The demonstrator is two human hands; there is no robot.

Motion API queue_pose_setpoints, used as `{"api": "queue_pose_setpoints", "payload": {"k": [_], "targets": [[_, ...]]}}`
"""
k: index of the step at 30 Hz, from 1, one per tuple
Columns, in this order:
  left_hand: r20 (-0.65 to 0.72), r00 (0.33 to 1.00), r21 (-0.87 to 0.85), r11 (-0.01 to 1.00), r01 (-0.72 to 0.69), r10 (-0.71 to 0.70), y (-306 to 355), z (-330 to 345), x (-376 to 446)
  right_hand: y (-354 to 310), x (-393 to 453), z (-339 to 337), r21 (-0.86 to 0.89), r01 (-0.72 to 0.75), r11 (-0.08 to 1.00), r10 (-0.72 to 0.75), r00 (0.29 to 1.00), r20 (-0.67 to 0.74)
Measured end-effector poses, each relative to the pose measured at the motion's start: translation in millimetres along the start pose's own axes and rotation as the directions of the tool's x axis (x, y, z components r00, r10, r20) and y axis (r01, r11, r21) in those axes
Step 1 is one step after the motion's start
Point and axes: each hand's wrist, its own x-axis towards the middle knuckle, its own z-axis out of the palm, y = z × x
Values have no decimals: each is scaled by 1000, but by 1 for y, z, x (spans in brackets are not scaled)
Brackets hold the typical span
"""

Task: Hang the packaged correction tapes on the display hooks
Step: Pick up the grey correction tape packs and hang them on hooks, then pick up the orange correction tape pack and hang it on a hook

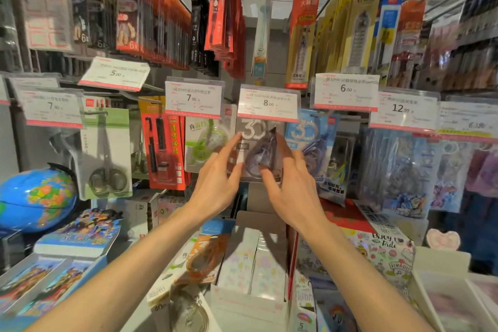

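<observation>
Grey correction tape pack (260, 151) hung under the 8.00 price tag (268, 103), mid rack, betw. a green tape pack (205, 144) at its left and a blue tape pack (314, 143) at its right. Clear blister w/ a purplish see-through dispenser inside, big white "30" printed on the grey card up top. Hook itself hidden behind the price tag.

Left hand (219, 178) reached up from lower left, fingers straight and spread, index tip at the pack's upper left edge, other fingertips at its left side near the blister. Nothing gripped, hand slack. Right hand (289, 183) reached up from lower right, fingers straight too, index along the pack's right edge up to near the top, thumb tip on the lower front of the blister. Looked like touch only, no curl round the pack. Both forearms bare, angled in toward the pack.

On the counter below, near its front edge: an orange tape pack (206, 256) lying flat, left of an open white box (250, 302) of pastel cards. Globe (37, 198) at far left, scissors pack (107, 153) hung above and to its right.
</observation>
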Motion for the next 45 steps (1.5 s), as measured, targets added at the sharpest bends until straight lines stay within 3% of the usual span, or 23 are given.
{"api": "queue_pose_setpoints", "payload": {"k": [4,18,27,30,33,38,45], "targets": [[78,997,54,998,25,-29,0,6,4,-3,4,-1,1,-4,1000,4,1000,13],[117,989,66,994,85,-92,14,-18,-43,4,-17,-1,119,-46,992,24,983,183],[106,976,15,981,192,-193,-26,-48,-86,-13,-36,32,17,-71,997,62,945,321],[180,930,39,947,318,-320,-63,-53,-106,-21,-45,59,-70,-103,992,123,912,391],[321,830,105,889,446,-455,-101,-49,-122,-27,-55,93,-143,-215,966,257,849,461],[468,724,177,856,485,-507,-133,-35,-130,-27,-70,140,-251,-317,915,403,759,511],[521,722,192,887,420,-455,-142,-25,-130,-27,-72,155,-246,-428,870,493,725,481]]}}
